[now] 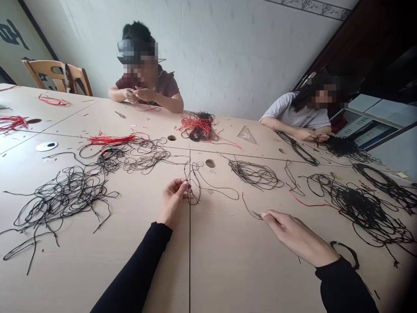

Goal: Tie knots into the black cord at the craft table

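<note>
My left hand [175, 198] pinches a loop of thin black cord [195, 184] at the middle of the light wooden table [208, 261]. The cord curls away to the right across the tabletop. My right hand [293, 234] lies low over the table to the right, its fingertips closed on the end of another black cord strand [249, 211]. Both my arms wear black sleeves.
Tangles of black cord [65, 195] lie left, centre [256, 174] and right [365, 208]. Red cord bundles [110, 140] sit further back, one mixed with black [198, 126]. Two people across the table handle cords. A clear triangle ruler [246, 134], cable holes [210, 163] and wooden chairs [58, 76] are visible.
</note>
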`<state>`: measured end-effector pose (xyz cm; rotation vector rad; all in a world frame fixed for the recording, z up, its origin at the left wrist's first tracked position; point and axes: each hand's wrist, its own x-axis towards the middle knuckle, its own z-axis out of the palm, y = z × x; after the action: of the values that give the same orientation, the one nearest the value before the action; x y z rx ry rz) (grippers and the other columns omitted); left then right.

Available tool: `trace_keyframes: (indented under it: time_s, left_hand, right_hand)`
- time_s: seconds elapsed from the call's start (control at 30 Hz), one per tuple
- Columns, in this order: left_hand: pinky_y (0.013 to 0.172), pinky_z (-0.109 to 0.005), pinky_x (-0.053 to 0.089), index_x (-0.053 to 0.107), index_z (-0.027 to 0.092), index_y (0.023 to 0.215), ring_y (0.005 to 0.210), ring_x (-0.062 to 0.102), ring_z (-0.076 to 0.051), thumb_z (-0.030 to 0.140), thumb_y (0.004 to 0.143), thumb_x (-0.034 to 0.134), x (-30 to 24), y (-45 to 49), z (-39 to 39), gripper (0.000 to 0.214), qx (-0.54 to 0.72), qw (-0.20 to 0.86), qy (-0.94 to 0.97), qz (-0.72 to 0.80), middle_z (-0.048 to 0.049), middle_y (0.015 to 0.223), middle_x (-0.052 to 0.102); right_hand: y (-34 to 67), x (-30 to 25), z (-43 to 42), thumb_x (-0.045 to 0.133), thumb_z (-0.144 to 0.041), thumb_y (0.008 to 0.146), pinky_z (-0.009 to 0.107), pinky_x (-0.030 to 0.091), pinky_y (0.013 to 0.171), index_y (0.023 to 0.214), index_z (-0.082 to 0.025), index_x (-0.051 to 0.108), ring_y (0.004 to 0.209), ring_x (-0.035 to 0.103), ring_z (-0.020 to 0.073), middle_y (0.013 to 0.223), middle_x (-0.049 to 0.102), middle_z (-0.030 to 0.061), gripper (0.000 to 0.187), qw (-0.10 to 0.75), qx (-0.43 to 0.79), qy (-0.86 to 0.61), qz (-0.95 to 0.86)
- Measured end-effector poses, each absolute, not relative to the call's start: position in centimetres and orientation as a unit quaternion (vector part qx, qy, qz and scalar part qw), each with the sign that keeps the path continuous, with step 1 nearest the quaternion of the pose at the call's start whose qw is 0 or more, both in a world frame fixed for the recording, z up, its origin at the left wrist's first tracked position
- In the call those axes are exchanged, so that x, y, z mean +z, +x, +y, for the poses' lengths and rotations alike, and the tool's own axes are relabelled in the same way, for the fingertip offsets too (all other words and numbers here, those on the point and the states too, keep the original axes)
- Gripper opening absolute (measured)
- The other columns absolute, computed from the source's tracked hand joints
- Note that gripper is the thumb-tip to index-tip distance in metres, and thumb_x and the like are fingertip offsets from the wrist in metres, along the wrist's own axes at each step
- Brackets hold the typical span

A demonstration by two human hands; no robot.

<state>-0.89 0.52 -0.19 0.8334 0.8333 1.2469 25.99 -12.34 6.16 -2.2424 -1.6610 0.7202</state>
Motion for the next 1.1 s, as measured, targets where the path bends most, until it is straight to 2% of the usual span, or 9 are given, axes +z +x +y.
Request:
trace_keyframes:
  time_s: [0.13,0.3,0.47,0.67,0.77,0.87,1.0,1.03,1.1]
  left_hand:
    - [0.058,-0.026,0.054,0.06,0.014,0.085,0.067,0.058,-0.012,0.035,0.074,0.075,0.0,-0.8,0.5,0.029,0.55,0.654,0.362,0.373,-0.003,0.08,0.06]
    - [0.056,-0.025,0.053,0.061,0.014,0.084,0.065,0.058,-0.012,0.035,0.071,0.077,0.4,-0.7,0.3,0.03,0.551,0.648,0.358,0.385,-0.0025,0.078,0.06]
    - [0.056,-0.025,0.053,0.061,0.014,0.084,0.064,0.057,-0.012,0.035,0.071,0.077,0.4,-0.7,0.3,0.03,0.547,0.651,0.36,0.383,-0.0029,0.078,0.061]
    - [0.056,-0.025,0.053,0.06,0.014,0.084,0.065,0.057,-0.012,0.034,0.071,0.077,0.2,-0.7,0.5,0.03,0.545,0.649,0.366,0.384,-0.0023,0.078,0.06]
    - [0.057,-0.025,0.053,0.06,0.015,0.085,0.065,0.058,-0.012,0.034,0.071,0.077,0.3,-0.8,0.5,0.03,0.542,0.649,0.365,0.389,-0.0023,0.078,0.06]
    - [0.057,-0.025,0.053,0.061,0.015,0.084,0.065,0.058,-0.012,0.035,0.07,0.077,0.3,-0.8,0.4,0.03,0.541,0.65,0.366,0.389,-0.0021,0.078,0.061]
    - [0.057,-0.025,0.053,0.061,0.015,0.084,0.064,0.058,-0.012,0.035,0.071,0.077,0.2,-0.8,0.4,0.029,0.543,0.649,0.367,0.387,-0.0022,0.077,0.061]
    - [0.057,-0.025,0.053,0.061,0.015,0.084,0.064,0.058,-0.012,0.035,0.071,0.077,0.2,-0.8,0.4,0.029,0.543,0.649,0.367,0.386,-0.0022,0.077,0.061]
    - [0.057,-0.025,0.053,0.061,0.015,0.085,0.064,0.058,-0.012,0.034,0.072,0.077,0.2,-0.7,0.5,0.028,0.545,0.648,0.367,0.385,-0.0022,0.077,0.061]
  right_hand:
    - [24.9,7.0,-11.2,0.039,-0.056,0.091,0.03,0.046,0.058,0.068,-0.024,0.061,0.063,0.059,0.0229,0.059,0.058,0.0039,0.044,0.138,0.282,-0.733,-0.604]
    - [24.6,7.7,-9.9,0.039,-0.059,0.091,0.026,0.04,0.048,0.076,-0.021,0.057,0.052,0.045,0.0148,0.062,0.048,-0.0005,0.045,0.177,0.325,-0.733,-0.571]
    - [25.0,8.1,-8.7,0.042,-0.069,0.087,0.029,0.044,0.063,0.064,-0.019,0.049,0.068,0.051,0.0169,0.067,0.047,0.0015,0.055,0.301,0.327,-0.701,-0.557]
    - [25.2,7.1,-6.5,0.045,-0.07,0.087,0.029,0.042,0.062,0.087,-0.014,0.064,0.06,0.045,0.014,0.062,0.044,-0.0015,0.059,0.333,0.359,-0.677,-0.55]
    - [25.6,6.5,-5.6,0.052,-0.07,0.083,0.03,0.048,0.068,0.094,-0.014,0.067,0.068,0.055,0.0166,0.072,0.058,0.0036,0.059,0.323,0.338,-0.677,-0.569]
    - [25.8,6.3,-5.4,0.049,-0.063,0.088,0.036,0.051,0.084,0.095,-0.017,0.071,0.093,0.063,0.0234,0.094,0.068,0.0098,0.05,0.306,0.282,-0.673,-0.612]
    - [25.5,6.9,-5.7,0.049,-0.047,0.092,0.047,0.034,0.109,0.089,-0.024,0.075,0.133,0.042,0.0299,0.118,0.064,0.0092,0.035,0.264,0.109,-0.73,-0.62]
    - [25.3,7.1,-5.8,0.048,-0.046,0.093,0.047,0.033,0.109,0.087,-0.024,0.074,0.134,0.041,0.0304,0.119,0.064,0.0092,0.035,0.27,0.085,-0.739,-0.611]
    - [24.6,7.3,-5.9,0.045,-0.048,0.094,0.045,0.041,0.102,0.085,-0.021,0.071,0.123,0.052,0.0297,0.109,0.066,0.0104,0.038,0.314,0.101,-0.734,-0.594]
